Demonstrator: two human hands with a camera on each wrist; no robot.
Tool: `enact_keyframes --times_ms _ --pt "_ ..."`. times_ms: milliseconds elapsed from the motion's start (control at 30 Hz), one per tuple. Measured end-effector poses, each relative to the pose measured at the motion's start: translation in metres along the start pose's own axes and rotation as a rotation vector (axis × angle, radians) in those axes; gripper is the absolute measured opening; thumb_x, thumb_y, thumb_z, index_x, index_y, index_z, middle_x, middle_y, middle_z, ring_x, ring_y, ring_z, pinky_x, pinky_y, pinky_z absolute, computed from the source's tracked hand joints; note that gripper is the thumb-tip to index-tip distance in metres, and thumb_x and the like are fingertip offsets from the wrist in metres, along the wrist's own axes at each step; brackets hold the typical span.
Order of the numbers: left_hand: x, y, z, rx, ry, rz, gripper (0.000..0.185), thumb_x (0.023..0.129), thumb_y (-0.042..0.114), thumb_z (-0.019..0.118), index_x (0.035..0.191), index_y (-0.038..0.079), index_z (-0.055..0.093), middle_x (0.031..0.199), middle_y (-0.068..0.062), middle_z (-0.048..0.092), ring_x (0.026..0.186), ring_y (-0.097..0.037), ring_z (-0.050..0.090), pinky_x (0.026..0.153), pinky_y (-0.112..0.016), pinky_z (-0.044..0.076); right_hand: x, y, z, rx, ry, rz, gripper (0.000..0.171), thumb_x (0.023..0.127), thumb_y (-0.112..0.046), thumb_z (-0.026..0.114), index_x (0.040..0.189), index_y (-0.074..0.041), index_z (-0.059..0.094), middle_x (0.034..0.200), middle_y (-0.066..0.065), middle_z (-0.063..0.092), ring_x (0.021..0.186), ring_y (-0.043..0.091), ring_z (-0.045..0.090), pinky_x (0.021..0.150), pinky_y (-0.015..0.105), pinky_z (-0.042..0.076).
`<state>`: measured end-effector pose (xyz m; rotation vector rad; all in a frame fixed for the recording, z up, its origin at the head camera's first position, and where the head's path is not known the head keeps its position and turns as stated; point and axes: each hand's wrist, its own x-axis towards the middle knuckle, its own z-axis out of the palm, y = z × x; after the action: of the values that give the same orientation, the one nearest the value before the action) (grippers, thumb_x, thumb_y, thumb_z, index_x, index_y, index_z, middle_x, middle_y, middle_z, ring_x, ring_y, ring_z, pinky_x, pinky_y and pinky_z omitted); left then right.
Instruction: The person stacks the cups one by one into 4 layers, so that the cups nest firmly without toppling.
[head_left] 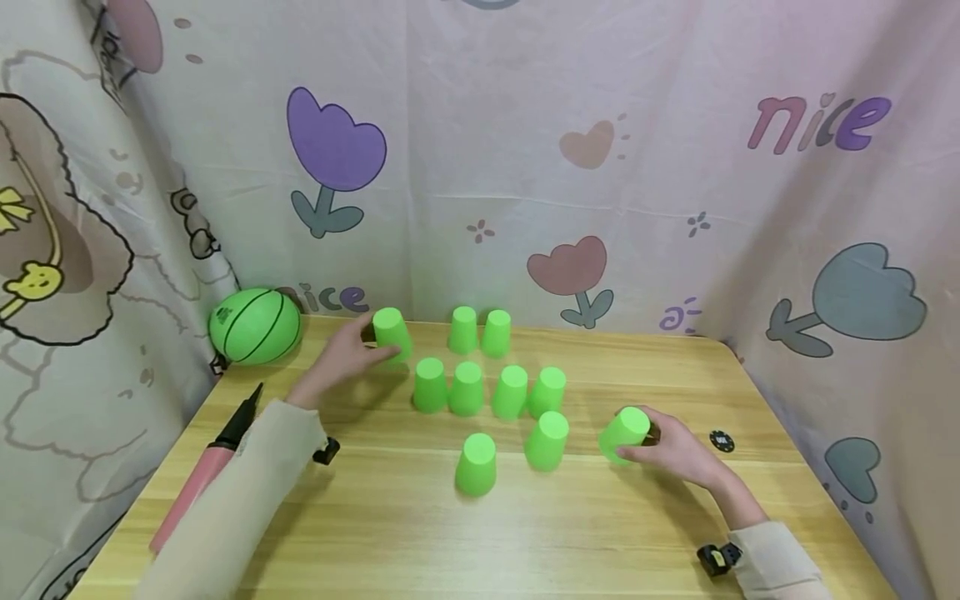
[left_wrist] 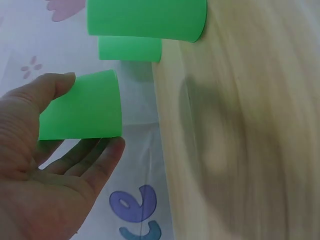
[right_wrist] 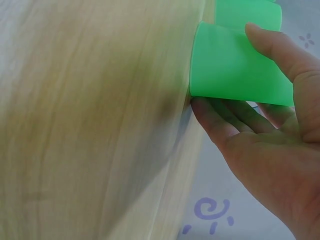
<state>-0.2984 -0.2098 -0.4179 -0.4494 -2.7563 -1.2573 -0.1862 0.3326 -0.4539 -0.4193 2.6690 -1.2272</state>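
Note:
At the back left, my left hand (head_left: 347, 357) grips an upturned green cup (head_left: 393, 335) between thumb and fingers. In the left wrist view that cup's rim hangs off the wood surface. On the right side, my right hand (head_left: 681, 450) holds another green cup (head_left: 624, 432), tilted, its rim close over the table. Between the hands stand more upturned green cups: a back pair with a left one (head_left: 462, 331) and a right one (head_left: 497, 333), a middle row of several cups (head_left: 467, 390), and two nearer ones, a left cup (head_left: 476, 467) and a right cup (head_left: 547, 442).
A green ball (head_left: 257, 327) sits at the table's back left corner. A pink pump (head_left: 198, 492) with a black nozzle lies along the left edge, partly behind the left sleeve. One black round chip (head_left: 722, 441) lies right of my right hand. Patterned curtain (head_left: 480, 150) borders the wooden table (head_left: 390, 533).

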Motion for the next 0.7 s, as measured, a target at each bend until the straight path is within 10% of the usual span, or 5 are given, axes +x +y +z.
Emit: enact_keyframes --times_ms 700 --pt "0.054 -0.011 0.042 -0.035 -0.030 -0.115 0.073 0.097 0.023 0.077 0.154 -0.007 0.043 0.147 -0.031 0.056 0.136 -0.048 0.055 0.120 -0.060 0.044 -0.001 0.001 0.002 -0.013 0.002 0.012 0.054 0.091 -0.025 0.084 0.135 -0.005 0.061 0.116 0.011 0.072 0.099 0.013 0.067 0.085 0.024 0.059"
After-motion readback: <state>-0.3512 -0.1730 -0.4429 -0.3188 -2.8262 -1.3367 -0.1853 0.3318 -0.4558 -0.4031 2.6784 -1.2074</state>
